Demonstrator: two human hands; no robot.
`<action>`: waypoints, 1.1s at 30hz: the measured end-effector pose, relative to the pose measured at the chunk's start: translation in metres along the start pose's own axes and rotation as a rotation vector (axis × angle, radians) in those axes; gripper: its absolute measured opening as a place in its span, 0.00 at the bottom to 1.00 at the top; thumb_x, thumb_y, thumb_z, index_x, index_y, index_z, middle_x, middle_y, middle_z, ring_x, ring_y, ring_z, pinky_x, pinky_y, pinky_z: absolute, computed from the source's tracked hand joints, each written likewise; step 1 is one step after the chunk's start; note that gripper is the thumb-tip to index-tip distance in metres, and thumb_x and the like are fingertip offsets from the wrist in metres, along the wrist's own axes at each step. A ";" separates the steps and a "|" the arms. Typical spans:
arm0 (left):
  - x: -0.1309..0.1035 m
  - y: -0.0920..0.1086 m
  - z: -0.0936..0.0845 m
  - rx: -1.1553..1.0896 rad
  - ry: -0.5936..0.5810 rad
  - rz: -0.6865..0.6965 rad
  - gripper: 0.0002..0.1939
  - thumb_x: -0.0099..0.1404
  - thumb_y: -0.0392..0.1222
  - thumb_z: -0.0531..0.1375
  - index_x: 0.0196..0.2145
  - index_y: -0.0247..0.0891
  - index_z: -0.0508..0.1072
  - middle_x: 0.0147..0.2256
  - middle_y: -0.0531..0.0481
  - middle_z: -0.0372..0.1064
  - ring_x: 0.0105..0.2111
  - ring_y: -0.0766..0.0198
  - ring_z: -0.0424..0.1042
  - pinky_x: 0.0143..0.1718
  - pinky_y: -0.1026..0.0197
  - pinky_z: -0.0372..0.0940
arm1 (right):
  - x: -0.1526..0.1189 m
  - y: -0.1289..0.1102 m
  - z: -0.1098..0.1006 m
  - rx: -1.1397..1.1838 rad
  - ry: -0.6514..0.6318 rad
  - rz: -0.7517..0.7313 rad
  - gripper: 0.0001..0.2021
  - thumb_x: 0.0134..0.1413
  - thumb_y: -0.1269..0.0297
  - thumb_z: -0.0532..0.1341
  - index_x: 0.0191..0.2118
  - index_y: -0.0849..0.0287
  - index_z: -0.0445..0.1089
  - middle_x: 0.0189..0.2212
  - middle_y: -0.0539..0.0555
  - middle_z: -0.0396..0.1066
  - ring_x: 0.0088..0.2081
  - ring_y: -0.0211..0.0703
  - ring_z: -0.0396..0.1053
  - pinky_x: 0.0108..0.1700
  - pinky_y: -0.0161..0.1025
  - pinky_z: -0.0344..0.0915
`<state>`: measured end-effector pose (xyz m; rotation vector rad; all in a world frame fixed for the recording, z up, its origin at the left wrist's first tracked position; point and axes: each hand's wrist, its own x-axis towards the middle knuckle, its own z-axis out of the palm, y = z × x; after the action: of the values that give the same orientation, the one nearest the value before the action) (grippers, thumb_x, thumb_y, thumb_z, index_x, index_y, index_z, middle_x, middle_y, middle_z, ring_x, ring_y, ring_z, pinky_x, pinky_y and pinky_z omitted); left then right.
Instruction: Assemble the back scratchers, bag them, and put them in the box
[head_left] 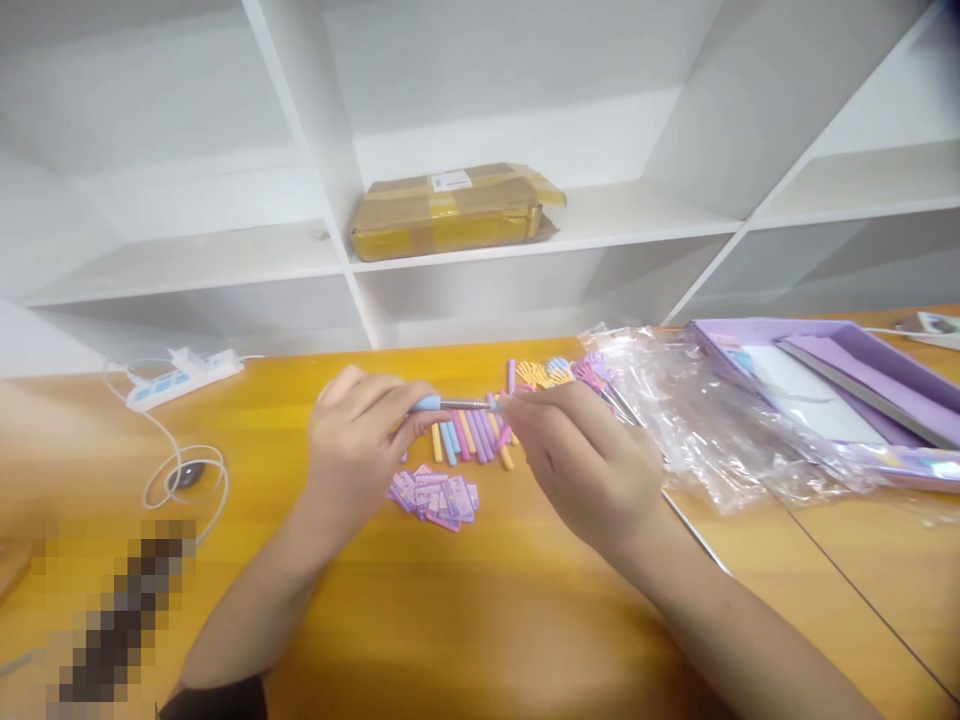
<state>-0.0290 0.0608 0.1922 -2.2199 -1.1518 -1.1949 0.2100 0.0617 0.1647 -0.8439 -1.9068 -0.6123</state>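
My left hand point(367, 430) is closed on the light blue handle point(426, 403) of a thin rod with a metal shaft point(469, 405). My right hand point(574, 445) pinches the rod's other end, where a bit of light blue shows; the fingertips hide the rest. The rod lies level between both hands. Beneath and behind it, several coloured sticks point(480, 435) in purple, blue, pink and orange lie in a row on the table. Nearer to me is a loose pile of small pink and purple cards point(439, 497). Small hand-shaped pieces point(559, 372) lie beyond my right hand.
Crumpled clear plastic point(697, 420) and a purple box point(892, 355) lie on the right of the wooden table point(450, 620). A power strip point(184, 378) and looped cable stand at the left. Behind, a white shelf point(637, 215) holds a taped carton point(450, 212).
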 end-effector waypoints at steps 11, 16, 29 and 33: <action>-0.002 -0.001 -0.001 0.153 -0.164 0.178 0.08 0.74 0.37 0.62 0.50 0.40 0.75 0.41 0.47 0.81 0.38 0.56 0.77 0.37 0.53 0.66 | 0.002 0.006 0.002 -0.078 -0.063 -0.045 0.14 0.66 0.80 0.61 0.53 0.59 0.72 0.40 0.48 0.78 0.30 0.25 0.67 0.27 0.34 0.54; -0.003 -0.003 0.006 0.077 -0.180 0.217 0.09 0.74 0.33 0.61 0.51 0.38 0.74 0.42 0.46 0.81 0.39 0.57 0.78 0.38 0.55 0.68 | 0.001 0.010 0.002 -0.083 -0.073 -0.048 0.12 0.66 0.78 0.61 0.51 0.58 0.73 0.40 0.46 0.77 0.27 0.24 0.66 0.24 0.33 0.52; 0.003 -0.017 0.004 0.314 -0.090 0.269 0.04 0.71 0.35 0.66 0.42 0.41 0.77 0.33 0.51 0.79 0.36 0.56 0.73 0.35 0.53 0.60 | 0.007 0.016 -0.006 -0.073 -0.170 0.012 0.13 0.69 0.79 0.56 0.46 0.57 0.76 0.33 0.48 0.73 0.28 0.25 0.65 0.22 0.33 0.45; 0.007 -0.057 -0.010 0.350 0.023 0.280 0.07 0.69 0.36 0.68 0.44 0.43 0.77 0.35 0.51 0.81 0.39 0.55 0.76 0.36 0.53 0.61 | 0.012 0.059 -0.027 -0.117 -0.121 0.037 0.06 0.67 0.72 0.63 0.42 0.56 0.77 0.36 0.47 0.77 0.31 0.25 0.69 0.25 0.31 0.52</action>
<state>-0.0780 0.0922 0.2005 -2.0110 -0.9211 -0.8318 0.2662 0.0838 0.1911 -1.0084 -1.9748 -0.6685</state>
